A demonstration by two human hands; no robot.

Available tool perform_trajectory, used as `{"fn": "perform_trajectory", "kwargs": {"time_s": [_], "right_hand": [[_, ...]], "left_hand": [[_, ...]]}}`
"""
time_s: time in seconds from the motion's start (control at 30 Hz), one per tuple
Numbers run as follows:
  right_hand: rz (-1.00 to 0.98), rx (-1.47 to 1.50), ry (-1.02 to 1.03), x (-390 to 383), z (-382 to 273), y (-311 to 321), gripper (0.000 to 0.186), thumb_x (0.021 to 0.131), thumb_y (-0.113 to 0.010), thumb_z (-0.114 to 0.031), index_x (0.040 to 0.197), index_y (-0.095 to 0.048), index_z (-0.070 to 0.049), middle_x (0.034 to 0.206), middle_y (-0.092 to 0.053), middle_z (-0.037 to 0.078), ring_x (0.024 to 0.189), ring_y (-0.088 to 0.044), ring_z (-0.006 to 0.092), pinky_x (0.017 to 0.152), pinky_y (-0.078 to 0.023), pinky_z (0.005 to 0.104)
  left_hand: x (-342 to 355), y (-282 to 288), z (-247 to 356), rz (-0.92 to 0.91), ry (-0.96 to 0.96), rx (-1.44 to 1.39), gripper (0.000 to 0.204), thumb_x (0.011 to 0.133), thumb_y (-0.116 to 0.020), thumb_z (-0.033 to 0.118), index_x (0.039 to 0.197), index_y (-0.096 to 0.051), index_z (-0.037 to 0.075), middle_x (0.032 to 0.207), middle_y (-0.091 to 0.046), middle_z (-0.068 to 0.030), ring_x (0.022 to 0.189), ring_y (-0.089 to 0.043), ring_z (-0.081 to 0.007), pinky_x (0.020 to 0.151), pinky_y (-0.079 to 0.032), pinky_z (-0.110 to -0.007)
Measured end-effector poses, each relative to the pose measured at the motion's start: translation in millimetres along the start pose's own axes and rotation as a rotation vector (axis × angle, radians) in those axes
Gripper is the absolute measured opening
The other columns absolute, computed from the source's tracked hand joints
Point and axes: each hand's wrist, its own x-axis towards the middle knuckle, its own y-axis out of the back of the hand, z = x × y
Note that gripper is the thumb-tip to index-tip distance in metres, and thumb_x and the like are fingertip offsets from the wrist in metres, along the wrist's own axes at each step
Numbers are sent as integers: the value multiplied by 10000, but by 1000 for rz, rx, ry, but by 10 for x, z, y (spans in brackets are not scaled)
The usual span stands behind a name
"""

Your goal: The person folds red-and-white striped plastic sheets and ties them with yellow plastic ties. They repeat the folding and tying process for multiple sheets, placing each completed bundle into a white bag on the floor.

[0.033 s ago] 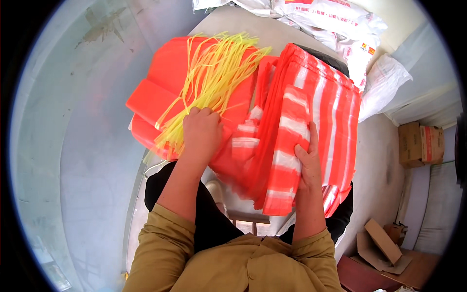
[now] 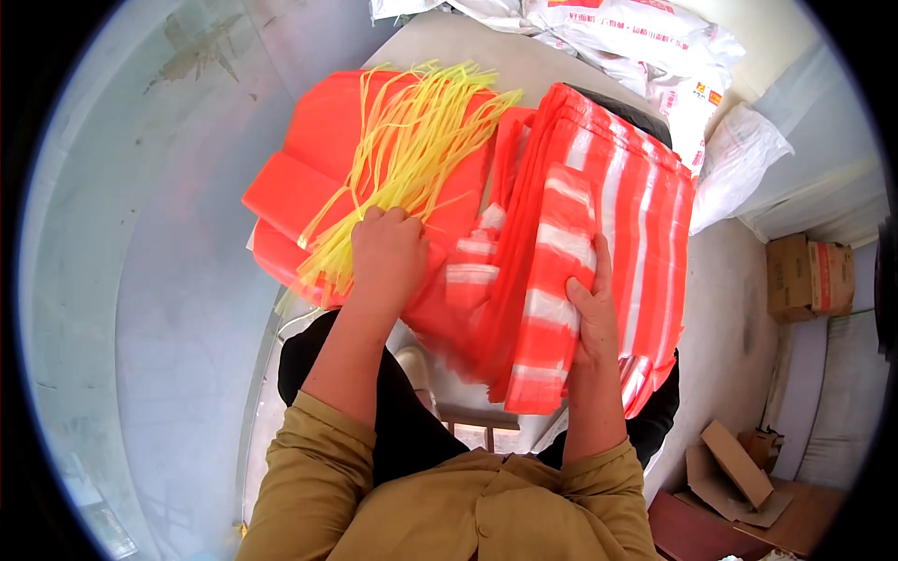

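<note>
A bundle of long yellow plastic strips (image 2: 421, 140) lies fanned across flat red plastic sheeting (image 2: 323, 117). My left hand (image 2: 388, 251) is closed at the near part of that bundle, its fingertips curled down into the strips and partly hidden. Over on the right, my right hand (image 2: 595, 304) grips a folded red-and-white striped plastic bag (image 2: 552, 271), thumb on top and the other fingers mostly out of sight. Beneath it lies a thick stack of similar striped bags (image 2: 645, 206). Between my hands, a gathered striped end (image 2: 475, 266) sticks out, and the red plastic below it is blurred.
A pale tabletop (image 2: 514, 47) shows behind the bags. White printed sacks (image 2: 636, 42) are piled at the far right, beside another white sack (image 2: 739, 159). Cardboard boxes (image 2: 790, 280) and opened cardboard (image 2: 739, 467) sit farther right. My knees are under the near edge.
</note>
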Motion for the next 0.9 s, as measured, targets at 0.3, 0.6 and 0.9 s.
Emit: {"fn": "perform_trajectory", "kwargs": {"time_s": [0.3,0.6,0.9], "right_hand": [[-1,6,-9,12,-10,6,982,897,-745,33,1731,-248,-117,1643,-454,165,1396,-578,290,1102,-561,415],[4,-9,3,32,2,64,993,885,-765,23,1728,-261,-123,1657,-443,156,1419,-561,286,1129,-535,419],[19,5,2,23,2,53,1003,882,-762,33,1731,-252,-120,1640,-459,166,1402,-572,289,1116,-549,417]], "left_hand": [[21,5,-3,-29,47,-92,227,879,-764,154,1095,-771,86,1040,-723,-112,1030,-680,-344,900,-566,-472],[22,-36,-147,12,130,53,121,925,-735,187,967,-702,78,981,-666,-120,989,-688,-344,836,-582,-478],[130,253,-167,91,562,-537,158,1000,-718,181,1102,-749,65,1156,-750,-117,1001,-722,-240,832,-572,-383]]}}
